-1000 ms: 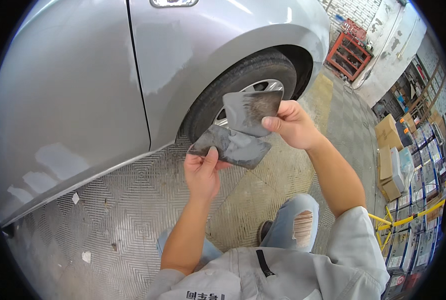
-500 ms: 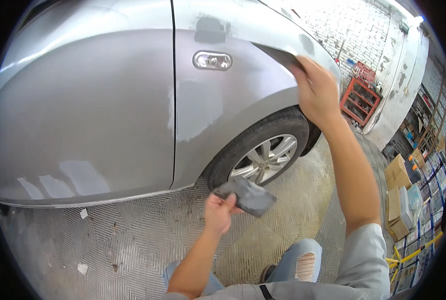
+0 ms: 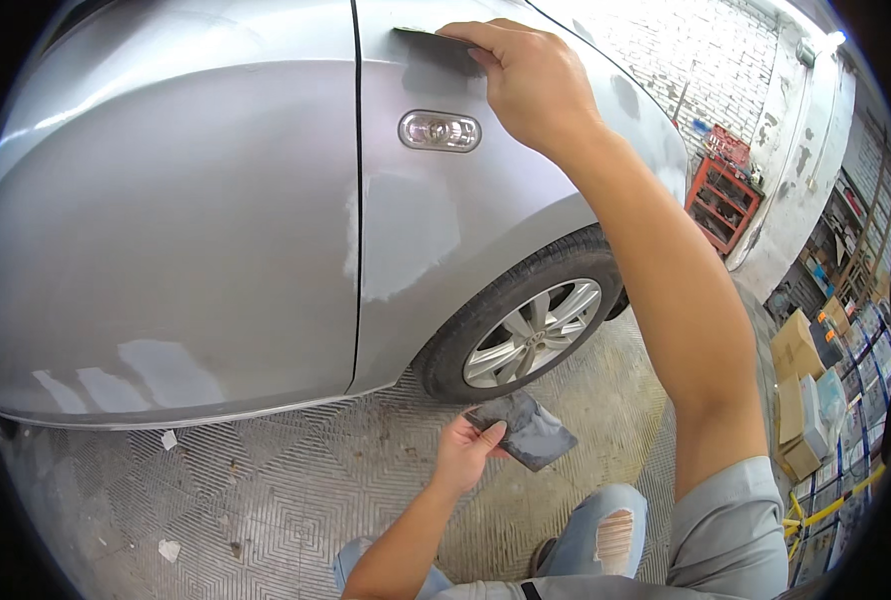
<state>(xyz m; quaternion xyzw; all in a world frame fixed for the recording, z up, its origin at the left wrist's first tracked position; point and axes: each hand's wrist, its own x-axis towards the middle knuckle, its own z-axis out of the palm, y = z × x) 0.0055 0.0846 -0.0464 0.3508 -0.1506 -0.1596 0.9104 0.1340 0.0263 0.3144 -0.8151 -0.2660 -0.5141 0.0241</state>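
A thin grey sanding sheet (image 3: 428,37) lies flat against the silver car fender (image 3: 486,210), high above the side indicator lamp (image 3: 440,131), pressed there under the right hand (image 3: 526,85), its grip clenched on the sheet's edge. Lower down, near the front wheel (image 3: 531,330), the left hand (image 3: 466,452) pinches a dark folded sheet (image 3: 531,432) over the patterned floor (image 3: 296,490).

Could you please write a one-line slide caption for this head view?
Right hand presses a grey sanding sheet on a silver car fender; left hand holds a folded one.

Prob. car body shop, primer-patched silver car (image 3: 216,230), red tool rack (image 3: 721,195)
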